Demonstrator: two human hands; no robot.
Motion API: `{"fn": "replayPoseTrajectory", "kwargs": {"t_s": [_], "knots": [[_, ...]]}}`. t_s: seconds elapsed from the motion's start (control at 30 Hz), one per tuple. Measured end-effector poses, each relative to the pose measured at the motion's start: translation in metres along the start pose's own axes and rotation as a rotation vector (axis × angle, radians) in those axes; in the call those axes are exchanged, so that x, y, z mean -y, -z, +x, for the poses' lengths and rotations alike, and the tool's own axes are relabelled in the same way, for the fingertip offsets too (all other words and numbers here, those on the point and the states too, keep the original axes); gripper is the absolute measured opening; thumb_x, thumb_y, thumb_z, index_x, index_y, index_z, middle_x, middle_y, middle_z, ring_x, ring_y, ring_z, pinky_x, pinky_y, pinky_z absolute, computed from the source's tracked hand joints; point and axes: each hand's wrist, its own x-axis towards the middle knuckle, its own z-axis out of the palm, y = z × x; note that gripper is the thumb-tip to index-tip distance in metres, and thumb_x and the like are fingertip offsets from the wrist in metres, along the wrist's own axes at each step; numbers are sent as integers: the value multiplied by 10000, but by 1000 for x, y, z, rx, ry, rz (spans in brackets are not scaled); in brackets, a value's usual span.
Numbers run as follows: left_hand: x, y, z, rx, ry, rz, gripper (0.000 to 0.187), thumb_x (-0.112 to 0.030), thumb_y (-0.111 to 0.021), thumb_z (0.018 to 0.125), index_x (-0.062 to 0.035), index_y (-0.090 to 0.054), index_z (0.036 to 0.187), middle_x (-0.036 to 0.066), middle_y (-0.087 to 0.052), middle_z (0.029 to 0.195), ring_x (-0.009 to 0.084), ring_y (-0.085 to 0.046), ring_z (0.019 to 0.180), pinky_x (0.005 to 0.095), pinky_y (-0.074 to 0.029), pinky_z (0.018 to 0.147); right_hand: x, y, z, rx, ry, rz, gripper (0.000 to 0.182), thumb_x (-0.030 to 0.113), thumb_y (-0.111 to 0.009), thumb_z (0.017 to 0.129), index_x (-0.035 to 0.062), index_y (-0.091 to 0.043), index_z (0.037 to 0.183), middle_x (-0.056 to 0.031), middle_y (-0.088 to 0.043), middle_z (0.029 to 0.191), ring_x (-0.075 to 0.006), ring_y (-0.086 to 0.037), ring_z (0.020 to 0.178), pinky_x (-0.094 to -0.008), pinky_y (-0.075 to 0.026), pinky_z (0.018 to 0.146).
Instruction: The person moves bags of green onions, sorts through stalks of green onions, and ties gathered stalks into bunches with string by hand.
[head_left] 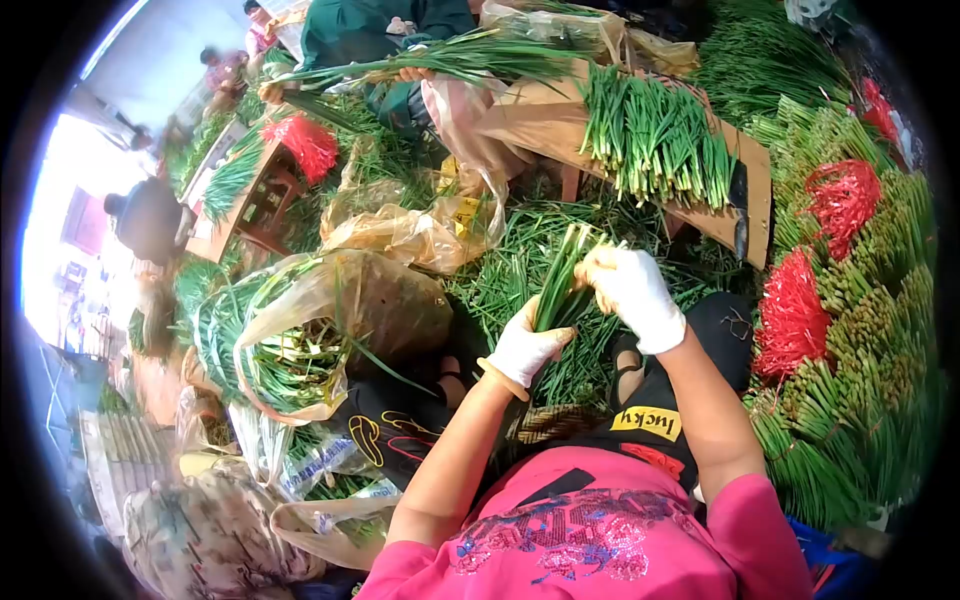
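Observation:
A small bunch of green chives [557,285] stands tilted in my left hand [525,348], whose gloved fingers are wrapped round its lower part. The pale stalk ends point up and away from me. My right hand [632,292], in a white glove with bare fingertips, is closed beside those ends and pinches at the stalks. Its palm side is hidden, so exactly how many stalks it grips cannot be seen. Loose green leaves [510,255] cover the ground under both hands.
Ahead, a wooden bench [540,115] carries a row of chives [655,135]. Behind it a co-worker in a green sleeve [375,20] holds long chives [470,58]. Tied bundles [860,350] and red plastic strips [790,320] lie right; a stuffed plastic bag [390,300] stands left.

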Motion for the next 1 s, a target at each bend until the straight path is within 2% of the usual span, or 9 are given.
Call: {"fn": "replayPoseTrajectory", "kwargs": {"t_s": [0.17, 0.23, 0.3, 0.47, 0.63, 0.83, 0.9, 0.93, 1.0], "knots": [[4, 28, 7, -109, -25, -17, 419, -44, -685, 705, -49, -503, 1083, 18, -573, 747, 82, -484, 503, 207, -406, 454, 52, 16, -40, 825, -228, 268, 249, 188, -513, 834, 16, -601, 676, -33, -637, 639, -90, -513, 432, -232, -411, 444], [6, 31, 7, -101, -59, 11, 435, -37, -682, 696, -46, -503, 1093, 15, -579, 758, 78, -490, 537, 208, -413, 479, 37, 6, -43, 528, -221, 112, 203, 205, -563, 798, 23, -645, 763, -57, -632, 646, -143, -560, 475, -262, -437, 485], [9, 27, 9, -90, -106, -4, 437, -26, -676, 695, -41, -503, 1096, 6, -580, 766, 66, -496, 572, 203, -416, 496, 10, -4, -25, -33, 468, -494, 184, 218, -602, 755, 71, -661, 850, -63, -592, 654, -189, -575, 556, -283, -449, 520], [-6, 8, -3, -257, -311, 979, 465, -197, -674, 673, -61, -518, 1089, 148, -625, 880, 259, -617, 813, 326, -477, 704, 28, -15, -11, -43, 667, -830, 191, 183, -559, 749, 162, -639, 921, -58, -509, 633, -222, -559, 604, -336, -439, 519], [-5, 15, -4, -269, -289, 1032, 489, -207, -678, 669, -79, -516, 1112, 158, -621, 883, 292, -604, 816, 352, -473, 706, 26, -3, 8, -14, 902, -812, 86, 188, -537, 754, 126, -572, 706, -70, -509, 632, -250, -552, 601, -350, -436, 521], [30, 45, 9, -188, -121, 473, 368, -163, -654, 736, -61, -529, 1067, 91, -634, 873, 166, -584, 674, 283, -470, 604, 42, 44, 26, -243, 544, 265, 46, 114, -550, 851, 72, -568, 844, -56, -638, 817, -127, -580, 667, -253, -450, 549], [26, 60, 6, -77, 8, 114, 376, -143, -671, 725, -54, -529, 1062, 67, -634, 865, 116, -550, 601, 254, -459, 536, 34, 81, 30, -416, 369, 291, 71, 117, -526, 874, 54, -555, 857, -40, -648, 849, -103, -589, 695, -229, -454, 555], [25, 61, 4, -52, 5, -13, 391, -123, -692, 709, -50, -525, 1055, 61, -631, 868, 84, -512, 546, 212, -426, 479, 18, 82, 32, -305, 507, 181, 125, 154, -561, 856, 56, -576, 932, -53, -649, 858, -107, -589, 634, -216, -444, 538], [20, 57, 2, -20, 26, -41, 415, -107, -705, 693, -51, -526, 1063, 61, -622, 872, 99, -528, 578, 226, -431, 489, -2, 72, 21, 40, 38, -490, 270, 217, -615, 804, 65, -594, 1026, -40, -638, 715, -97, -561, 542, -209, -416, 495]]}}
